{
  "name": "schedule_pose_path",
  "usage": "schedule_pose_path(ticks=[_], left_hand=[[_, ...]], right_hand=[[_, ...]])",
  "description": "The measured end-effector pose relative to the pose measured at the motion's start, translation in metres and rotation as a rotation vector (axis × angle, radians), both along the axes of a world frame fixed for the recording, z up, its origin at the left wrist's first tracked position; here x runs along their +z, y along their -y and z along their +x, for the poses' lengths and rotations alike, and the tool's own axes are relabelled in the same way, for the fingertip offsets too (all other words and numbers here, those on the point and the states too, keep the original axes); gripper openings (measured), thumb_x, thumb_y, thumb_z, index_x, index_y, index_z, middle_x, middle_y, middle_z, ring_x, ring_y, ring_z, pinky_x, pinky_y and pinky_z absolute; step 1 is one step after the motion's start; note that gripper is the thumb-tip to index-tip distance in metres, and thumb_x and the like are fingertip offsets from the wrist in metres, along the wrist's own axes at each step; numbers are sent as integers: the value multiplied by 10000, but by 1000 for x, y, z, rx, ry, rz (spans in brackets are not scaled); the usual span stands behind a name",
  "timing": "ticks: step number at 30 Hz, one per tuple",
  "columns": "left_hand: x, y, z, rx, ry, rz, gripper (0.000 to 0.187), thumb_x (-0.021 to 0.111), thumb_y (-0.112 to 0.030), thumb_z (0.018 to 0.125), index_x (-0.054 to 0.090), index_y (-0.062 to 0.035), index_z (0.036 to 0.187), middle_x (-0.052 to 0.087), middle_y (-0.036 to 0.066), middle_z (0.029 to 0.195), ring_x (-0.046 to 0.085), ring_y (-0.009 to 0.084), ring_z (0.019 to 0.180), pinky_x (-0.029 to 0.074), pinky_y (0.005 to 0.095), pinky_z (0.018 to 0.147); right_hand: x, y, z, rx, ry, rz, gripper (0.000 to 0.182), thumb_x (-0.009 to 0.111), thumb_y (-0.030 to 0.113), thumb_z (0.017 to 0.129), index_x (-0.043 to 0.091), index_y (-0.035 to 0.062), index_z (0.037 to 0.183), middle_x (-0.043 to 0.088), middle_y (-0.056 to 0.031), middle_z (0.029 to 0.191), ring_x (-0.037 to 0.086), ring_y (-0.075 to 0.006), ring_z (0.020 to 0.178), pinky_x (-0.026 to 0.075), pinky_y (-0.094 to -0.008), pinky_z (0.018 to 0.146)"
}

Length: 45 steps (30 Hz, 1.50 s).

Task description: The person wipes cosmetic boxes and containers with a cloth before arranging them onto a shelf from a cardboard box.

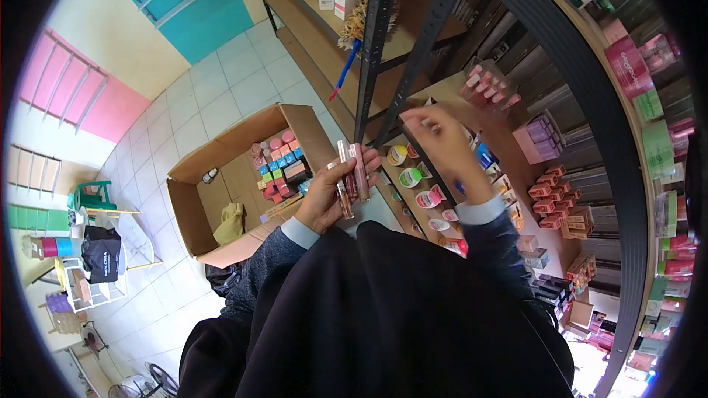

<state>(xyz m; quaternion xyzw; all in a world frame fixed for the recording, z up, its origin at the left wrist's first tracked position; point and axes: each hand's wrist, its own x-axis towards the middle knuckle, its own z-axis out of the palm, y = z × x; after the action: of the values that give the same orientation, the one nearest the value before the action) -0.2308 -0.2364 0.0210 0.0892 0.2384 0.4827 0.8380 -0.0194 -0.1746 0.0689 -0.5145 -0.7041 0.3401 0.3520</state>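
My left hand [324, 195] is closed around several slim lip gloss tubes [360, 171] with pinkish and brownish contents, held upright in front of my body. To the right, my right hand [442, 140] is raised in front of the shelf unit, smeared by motion. Its fingers point up and to the left, and whether they hold anything does not show. Nearest behind it are small round tubs [414, 177] with coloured lids and a clear holder of pink tubes [490, 87].
An open cardboard box [193, 221] with small colourful packages and a yellowish cloth [230, 224] stands on the tiled floor to the left. Black metal posts [377, 37] of the shelving rise close by. Orange boxes [554, 195] fill a shelf at the right. A feather duster [354, 33] hangs above.
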Motion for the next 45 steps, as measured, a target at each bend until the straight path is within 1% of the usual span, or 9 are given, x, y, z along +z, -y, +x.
schedule_pose_path(ticks=[5,7,12,16,21,30,33,38,45], left_hand=[[-10,3,5,-127,-275,45,344,532,-181,874,446,2,1152,571,139,1084,620,179,830,538,285,736],[-8,5,8,-185,-264,46,339,534,-179,873,452,4,1146,570,141,1086,620,183,833,539,282,727],[-11,6,16,-132,-194,-4,356,507,-145,886,427,11,1196,533,139,1155,568,198,1014,522,299,798],[-20,4,8,-108,-157,-31,364,484,-138,895,404,0,1222,506,121,1200,512,214,1105,489,331,870],[-16,6,9,-108,-165,-16,356,455,-154,908,397,-7,1228,487,116,1223,496,216,1124,482,330,879],[-13,7,3,-79,-121,-3,403,462,-200,906,374,-10,1250,473,114,1238,478,225,1143,475,338,889],[-7,4,6,-129,-107,-6,415,460,-111,879,357,-7,1267,462,122,1256,465,229,1159,464,349,891],[9,-1,12,-216,-36,64,453,449,-66,867,300,30,1284,434,162,1275,451,263,1171,400,387,964],[15,0,20,-380,-112,175,457,493,-114,876,319,15,1279,431,174,1275,442,263,1180,404,381,960]], right_hand=[[-47,13,-36,316,-138,-158,248,594,183,839,589,22,1029,592,-51,914,549,-104,846,448,-239,731],[-45,19,-30,312,-285,-477,234,588,171,845,569,5,1008,585,-53,901,548,-111,853,446,-239,738],[-16,19,31,204,-486,-483,168,589,124,833,564,30,970,579,-29,908,543,-85,807,454,-226,727],[-5,-19,136,-496,71,165,198,612,90,797,578,47,987,608,-59,878,586,-135,810,470,-275,706],[-44,-70,214,-637,625,571,186,577,43,772,589,61,957,624,-145,858,610,-304,812,478,-351,692],[-49,-73,203,-628,624,216,226,552,51,772,594,74,993,622,-151,911,596,-316,865,481,-386,728],[-35,-62,175,-676,665,400,215,581,100,786,600,72,999,628,-126,919,607,-266,852,482,-345,722],[4,-7,41,-4,-11,105,224,601,184,822,592,58,1007,612,-51,870,577,-133,758,454,-276,649],[-12,9,-5,397,-213,-327,243,595,156,834,582,39,1047,600,-22,901,532,-72,790,432,-228,707]])
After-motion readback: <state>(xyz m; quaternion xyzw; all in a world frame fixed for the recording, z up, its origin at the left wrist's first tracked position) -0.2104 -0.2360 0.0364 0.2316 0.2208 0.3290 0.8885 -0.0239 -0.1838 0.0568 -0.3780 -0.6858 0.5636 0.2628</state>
